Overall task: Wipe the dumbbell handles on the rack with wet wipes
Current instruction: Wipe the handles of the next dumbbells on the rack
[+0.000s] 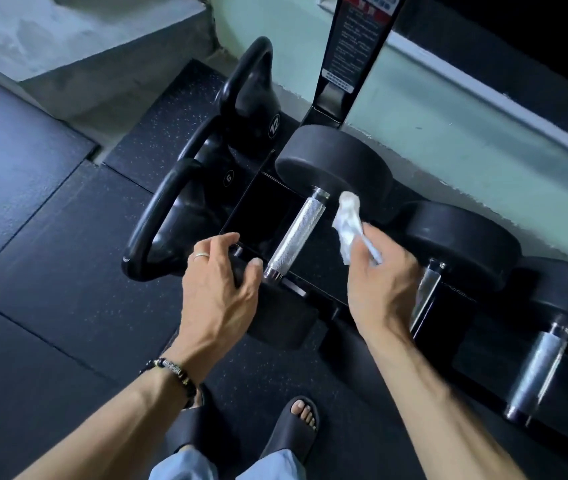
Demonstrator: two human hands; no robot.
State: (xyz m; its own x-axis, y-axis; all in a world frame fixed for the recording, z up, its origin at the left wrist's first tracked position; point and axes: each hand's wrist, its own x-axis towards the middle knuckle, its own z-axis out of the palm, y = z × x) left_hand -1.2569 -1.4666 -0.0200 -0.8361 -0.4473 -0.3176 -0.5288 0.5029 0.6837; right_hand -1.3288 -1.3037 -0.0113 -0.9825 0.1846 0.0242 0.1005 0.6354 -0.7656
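The right hand [379,282] pinched a crumpled wet wipe [346,225] just right of the leftmost dumbbell handle [296,237] on the rack [251,206]. The handle's long axis ran from near left to far right. The left hand [222,289], fingers loosely spread, hovered by the handle's near end, holding nothing.

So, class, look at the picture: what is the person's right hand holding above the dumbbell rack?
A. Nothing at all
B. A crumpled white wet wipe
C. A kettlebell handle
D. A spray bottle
B: the right hand pinches a crumpled white wet wipe just beside the knurled handle of the leftmost dumbbell, while the left hand rests at that dumbbell's near end.
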